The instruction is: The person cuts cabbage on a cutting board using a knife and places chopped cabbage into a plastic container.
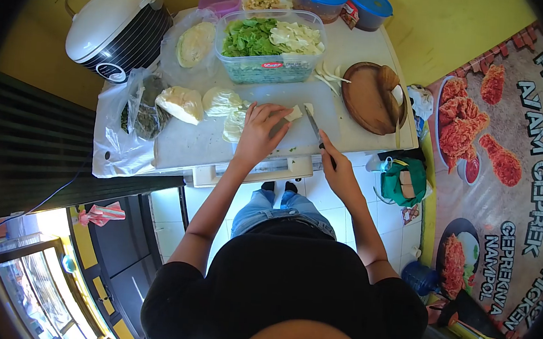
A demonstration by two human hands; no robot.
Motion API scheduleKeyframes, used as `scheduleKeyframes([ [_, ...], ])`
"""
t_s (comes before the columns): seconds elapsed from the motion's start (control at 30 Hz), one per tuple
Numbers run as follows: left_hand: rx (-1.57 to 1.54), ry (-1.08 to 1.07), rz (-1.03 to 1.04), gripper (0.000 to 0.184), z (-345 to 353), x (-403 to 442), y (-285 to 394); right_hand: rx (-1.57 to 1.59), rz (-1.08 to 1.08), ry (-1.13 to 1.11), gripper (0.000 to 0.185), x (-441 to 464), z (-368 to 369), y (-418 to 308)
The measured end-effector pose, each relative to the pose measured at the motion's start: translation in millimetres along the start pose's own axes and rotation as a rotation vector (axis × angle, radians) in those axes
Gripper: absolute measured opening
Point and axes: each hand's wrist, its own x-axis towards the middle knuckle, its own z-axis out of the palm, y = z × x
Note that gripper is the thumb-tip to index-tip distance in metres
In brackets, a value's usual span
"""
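Here, the cabbage piece [294, 113] lies on the cutting board [330, 107]; the left hand [261, 132], fingers loosely spread, reaches its edge, seemingly steadying it. The right hand [338, 170] wraps its fingers round the knife [311, 121] for control. The salad tub [263, 69] sits beyond, handily close.

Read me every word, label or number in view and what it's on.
"FRIED C", cut off: wall poster
"AYAM GEPREK": same poster
"GEPREKNYA NAMPOL": same poster
"CHICKEN": same poster
"CHIC", cut off: same poster
Red label on clear tub: too small to read
Red packet: unreadable
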Motion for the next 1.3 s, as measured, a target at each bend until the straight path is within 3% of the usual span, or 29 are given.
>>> scheduleKeyframes([
  [0.13, -0.033, 0.084, -0.056, 0.029, 5, 0, -5, 0.04, -0.14, 0.095, 0.046, 7, 4, -14],
  [0.23, -0.023, 0.099, -0.056, 0.028, 9, -1, -9, -0.014, 0.022, -0.073, 0.046, 7, 5, -24],
  [0.3, -0.022, 0.107, -0.055, 0.027, 10, -2, -10, -0.035, -0.223, -0.016, 0.048, 11, 17, -9],
  [0.43, -0.033, 0.119, -0.063, 0.021, 9, -3, -12, -0.057, -0.229, -0.014, 0.049, 8, 17, -8],
  [0.53, -0.026, 0.128, -0.062, 0.018, 10, -3, -11, -0.102, -0.066, -0.069, 0.049, 4, 11, -14],
  [0.7, -0.028, 0.128, -0.066, 0.019, 9, -3, -11, -0.125, -0.202, -0.019, 0.05, 3, 14, -5],
  [1.1, -0.024, 0.14, -0.071, 0.02, 9, -3, -10, -0.342, -0.194, -0.023, 0.055, 1, 25, -5],
  [1.3, 0.005, 0.164, -0.067, 0.019, 10, -5, -10, -0.269, -0.192, -0.021, 0.056, 14, 28, -4],
])
